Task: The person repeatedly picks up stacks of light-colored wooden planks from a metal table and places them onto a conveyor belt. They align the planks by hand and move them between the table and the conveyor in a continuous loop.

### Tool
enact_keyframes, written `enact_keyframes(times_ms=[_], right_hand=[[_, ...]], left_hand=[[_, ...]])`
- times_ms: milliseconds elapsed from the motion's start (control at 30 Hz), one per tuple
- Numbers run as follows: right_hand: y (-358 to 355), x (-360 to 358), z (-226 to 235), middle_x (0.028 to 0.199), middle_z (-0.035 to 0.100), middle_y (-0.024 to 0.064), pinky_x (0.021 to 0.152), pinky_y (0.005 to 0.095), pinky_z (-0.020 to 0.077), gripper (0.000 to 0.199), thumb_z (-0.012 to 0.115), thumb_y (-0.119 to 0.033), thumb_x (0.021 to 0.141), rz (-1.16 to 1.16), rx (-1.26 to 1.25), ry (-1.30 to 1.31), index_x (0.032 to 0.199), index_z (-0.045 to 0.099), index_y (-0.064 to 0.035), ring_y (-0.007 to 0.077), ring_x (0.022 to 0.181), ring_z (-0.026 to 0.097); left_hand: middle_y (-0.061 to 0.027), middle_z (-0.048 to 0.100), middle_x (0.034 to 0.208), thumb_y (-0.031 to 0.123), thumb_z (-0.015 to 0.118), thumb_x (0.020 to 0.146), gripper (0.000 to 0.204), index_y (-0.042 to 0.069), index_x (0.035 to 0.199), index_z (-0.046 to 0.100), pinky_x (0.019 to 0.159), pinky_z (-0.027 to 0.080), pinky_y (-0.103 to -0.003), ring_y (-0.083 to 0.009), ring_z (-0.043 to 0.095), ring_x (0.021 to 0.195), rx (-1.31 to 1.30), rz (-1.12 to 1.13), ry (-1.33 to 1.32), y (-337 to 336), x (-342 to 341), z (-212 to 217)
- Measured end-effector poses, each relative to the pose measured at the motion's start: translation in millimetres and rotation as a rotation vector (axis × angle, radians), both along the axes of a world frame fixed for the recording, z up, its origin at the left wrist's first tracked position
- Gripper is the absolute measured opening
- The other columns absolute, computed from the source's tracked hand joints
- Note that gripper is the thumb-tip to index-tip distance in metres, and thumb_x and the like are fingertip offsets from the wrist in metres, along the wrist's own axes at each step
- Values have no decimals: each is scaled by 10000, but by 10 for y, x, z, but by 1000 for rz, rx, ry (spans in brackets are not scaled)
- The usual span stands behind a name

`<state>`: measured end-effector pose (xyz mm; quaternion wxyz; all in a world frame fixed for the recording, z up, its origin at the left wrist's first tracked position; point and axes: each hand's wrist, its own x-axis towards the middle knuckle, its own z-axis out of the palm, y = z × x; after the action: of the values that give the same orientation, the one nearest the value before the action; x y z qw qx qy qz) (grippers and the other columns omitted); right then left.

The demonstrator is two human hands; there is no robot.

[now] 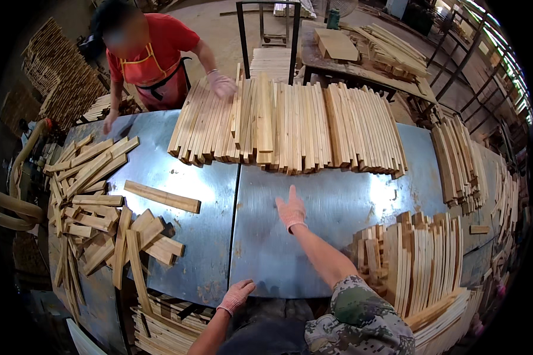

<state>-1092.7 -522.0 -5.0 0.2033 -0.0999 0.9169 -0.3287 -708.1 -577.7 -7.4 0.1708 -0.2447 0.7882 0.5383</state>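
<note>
Both hands spread, holding nothing: right hand (291, 210) mid-worktop (337, 201) near wooden slats (290, 127); left hand (237, 296) on its near edge.

Co-worker's left hand (109, 121): partly hidden behind table edge.
Lower slat stack (160, 331): cut off by bottom edge.

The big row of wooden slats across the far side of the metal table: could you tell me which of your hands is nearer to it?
Right. The right hand reaches flat across the metal table, just short of the row of wooden slats. The left hand rests on the table's near edge, much farther away.
</note>
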Motion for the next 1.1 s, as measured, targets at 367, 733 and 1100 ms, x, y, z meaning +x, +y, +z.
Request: enact_keyframes(times_ms=[367,733,1100], right_hand=[[-1644,-1494,-370,1651,415,254,1300,468,229,874,602,-496,970,32,64,215,1617,343,32,391,1561,342],[-2037,-1499,-219,1399,595,222,1078,474,483,993,791,-273,847,135,-167,276,1665,274,-49,406,1255,582],[-1750,-1406,-4,1493,557,226,1145,449,473,885,681,-367,947,352,-59,-84,1644,286,9,393,1342,556]], left_hand=[[-133,710,1350,434,674,1033,597,-39,1398,658,1107,466,-345,-217,634,1266,287,314,-333,-682,-1094,98],[-275,605,1488,343,685,983,705,-40,1544,495,1169,448,-420,-369,586,1394,-356,433,105,-2508,-3711,178],[-282,701,1276,419,732,900,718,-33,1430,560,1019,522,-453,-401,679,1190,-366,418,121,-3226,-5170,114]])
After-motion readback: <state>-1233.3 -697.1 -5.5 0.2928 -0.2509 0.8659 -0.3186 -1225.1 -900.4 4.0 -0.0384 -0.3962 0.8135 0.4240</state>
